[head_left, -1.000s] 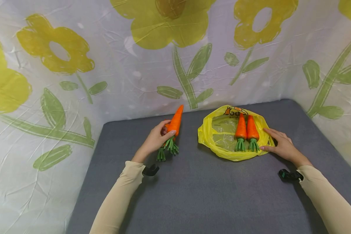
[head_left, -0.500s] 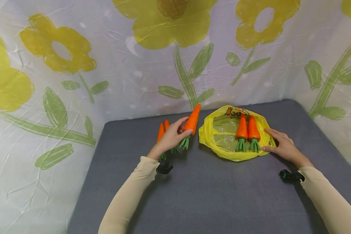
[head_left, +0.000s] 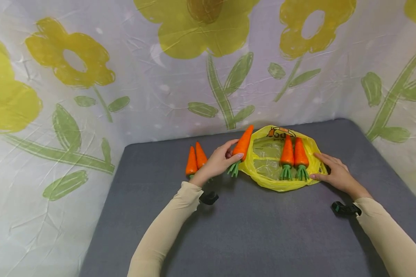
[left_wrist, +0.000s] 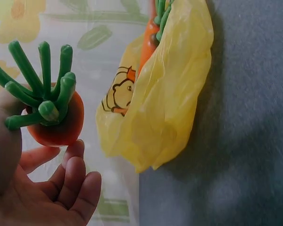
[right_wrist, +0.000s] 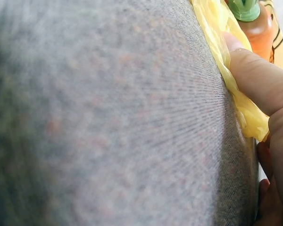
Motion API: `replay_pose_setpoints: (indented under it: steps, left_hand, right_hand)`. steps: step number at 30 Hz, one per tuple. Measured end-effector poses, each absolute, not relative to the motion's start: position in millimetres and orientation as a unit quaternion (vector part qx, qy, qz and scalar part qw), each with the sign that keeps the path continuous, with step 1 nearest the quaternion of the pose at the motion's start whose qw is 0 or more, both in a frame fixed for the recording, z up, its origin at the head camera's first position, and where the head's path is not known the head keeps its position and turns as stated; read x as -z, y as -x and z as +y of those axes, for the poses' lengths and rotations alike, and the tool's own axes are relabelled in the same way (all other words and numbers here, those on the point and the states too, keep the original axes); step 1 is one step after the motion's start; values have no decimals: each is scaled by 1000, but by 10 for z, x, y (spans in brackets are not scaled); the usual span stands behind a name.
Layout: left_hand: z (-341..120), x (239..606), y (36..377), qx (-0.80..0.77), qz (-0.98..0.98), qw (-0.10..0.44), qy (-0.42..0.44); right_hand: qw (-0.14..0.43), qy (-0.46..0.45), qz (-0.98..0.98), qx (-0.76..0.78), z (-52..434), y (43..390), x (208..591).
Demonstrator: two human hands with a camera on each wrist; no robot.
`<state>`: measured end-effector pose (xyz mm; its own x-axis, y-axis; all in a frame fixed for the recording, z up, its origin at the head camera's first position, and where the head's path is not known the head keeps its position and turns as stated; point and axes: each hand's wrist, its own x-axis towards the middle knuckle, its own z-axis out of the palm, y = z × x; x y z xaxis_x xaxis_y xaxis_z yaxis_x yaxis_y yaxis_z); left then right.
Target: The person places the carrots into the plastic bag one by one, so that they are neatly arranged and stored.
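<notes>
Pinching the toy carrot (head_left: 243, 144) mid-body suits the left hand (head_left: 220, 163) — it looks light, rigid, slick — while the right hand (head_left: 332, 172) lies flat, steadying the floppy yellow bag (head_left: 263, 169).

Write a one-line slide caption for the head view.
Left hand holds a toy carrot at the yellow bag's edge; right hand rests on the bag beside two carrots.

Our left hand (head_left: 219, 161) raised off the surface, fingers and thumb curled in a grip, our right hand (head_left: 334, 172) lying flat, fingers straight, both arms outstretched
</notes>
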<state>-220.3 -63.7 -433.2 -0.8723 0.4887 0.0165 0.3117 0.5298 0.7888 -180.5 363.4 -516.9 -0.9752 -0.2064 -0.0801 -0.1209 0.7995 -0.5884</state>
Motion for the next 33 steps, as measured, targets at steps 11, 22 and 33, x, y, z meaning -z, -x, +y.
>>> replay_pose_setpoints:
  steps: [11, 22, 33]
  left_hand:
    - [-366, 4320, 2256, -426, 864, 113, -244]
    - [-129, 4316, 2300, -411, 867, 97, -265]
    - [103, 4321, 2296, -384, 873, 118, -275]
  right_hand:
    - [73, 91, 946, 301, 3636, 1806, 5168]
    - [72, 90, 946, 302, 3620, 1790, 5145]
    - [69, 92, 945, 307, 3612, 1772, 5131]
